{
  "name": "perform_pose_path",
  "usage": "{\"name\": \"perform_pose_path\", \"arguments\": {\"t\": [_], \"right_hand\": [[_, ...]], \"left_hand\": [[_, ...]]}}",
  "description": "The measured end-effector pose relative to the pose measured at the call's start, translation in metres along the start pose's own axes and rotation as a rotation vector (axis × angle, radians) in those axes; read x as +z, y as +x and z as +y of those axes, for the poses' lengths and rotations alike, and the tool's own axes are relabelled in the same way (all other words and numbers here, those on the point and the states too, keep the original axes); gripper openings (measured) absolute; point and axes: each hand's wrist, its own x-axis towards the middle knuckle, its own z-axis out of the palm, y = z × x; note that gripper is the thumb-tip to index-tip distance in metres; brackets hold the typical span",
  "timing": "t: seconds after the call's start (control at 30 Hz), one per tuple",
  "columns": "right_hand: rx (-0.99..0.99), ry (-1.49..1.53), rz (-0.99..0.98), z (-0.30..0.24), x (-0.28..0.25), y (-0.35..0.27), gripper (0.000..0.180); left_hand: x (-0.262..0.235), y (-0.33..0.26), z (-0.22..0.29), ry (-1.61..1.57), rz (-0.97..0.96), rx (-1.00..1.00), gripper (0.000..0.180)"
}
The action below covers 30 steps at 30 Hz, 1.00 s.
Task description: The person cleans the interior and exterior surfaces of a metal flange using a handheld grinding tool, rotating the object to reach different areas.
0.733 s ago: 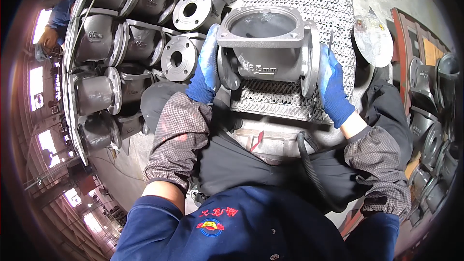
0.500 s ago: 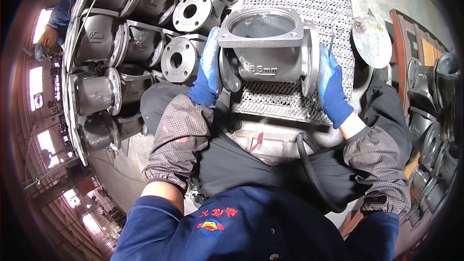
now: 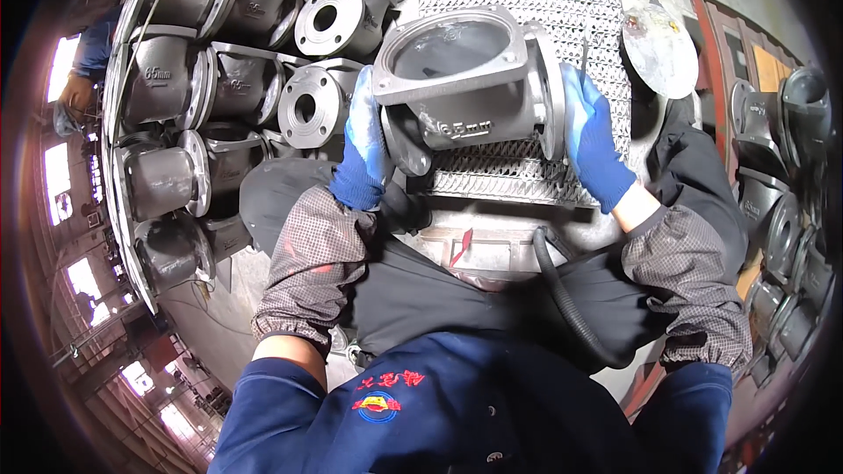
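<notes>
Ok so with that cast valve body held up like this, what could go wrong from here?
The grey valve body looks heavy and hangs between the left hand and right hand alone, above the mesh bench; a slip could drop it onto the lap. The right hand also seems to pinch a thin tool, weakening that grip. Stacked castings crowd the left side, so fingers could get caught.

Even, fairly bright daylight fills the centre, where the grey metal casting [image 3: 465, 79] and the mesh table [image 3: 527, 0] look sharp, with soft sheen and only faint shadows. Bright windows [image 3: 61, 79] at the far left are blown out to white glare. Fisheye distortion bends and stretches everything toward the rim, which fades into a dark, slightly blurred vignette, perhaps tinged red.
</notes>
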Motion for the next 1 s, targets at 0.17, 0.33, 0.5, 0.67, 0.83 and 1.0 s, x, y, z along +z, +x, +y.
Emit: {"name": "perform_pose_path", "arguments": {"t": [0.17, 0.33, 0.5, 0.67, 0.83, 1.0], "right_hand": [[0.099, -0.051, 0.062, -0.011, 0.002, 0.016, 0.041], [0.259, -0.101, 0.055, -0.027, 0.012, 0.026, 0.052], [0.314, 0.113, 0.047, -0.036, 0.02, 0.025, 0.043], [0.22, -0.026, 0.003, -0.011, -0.001, 0.046, 0.043], [0.188, -0.025, -0.027, -0.002, -0.003, 0.036, 0.045], [0.215, 0.12, 0.025, 0.004, 0.0, 0.017, 0.043]], "left_hand": [[0.014, 0.013, 0.016, -0.004, -0.127, -0.005, 0.042], [0.038, 0.003, 0.043, -0.24, -0.169, -0.202, 0.046], [0.037, 0.005, 0.04, -0.147, -0.071, -0.106, 0.043], [0.032, 0.016, 0.031, -0.228, -0.102, -0.13, 0.034], [0.027, 0.016, 0.026, -0.214, -0.06, -0.078, 0.046], [0.038, 0.009, 0.028, -0.228, -0.039, -0.142, 0.043]]}}
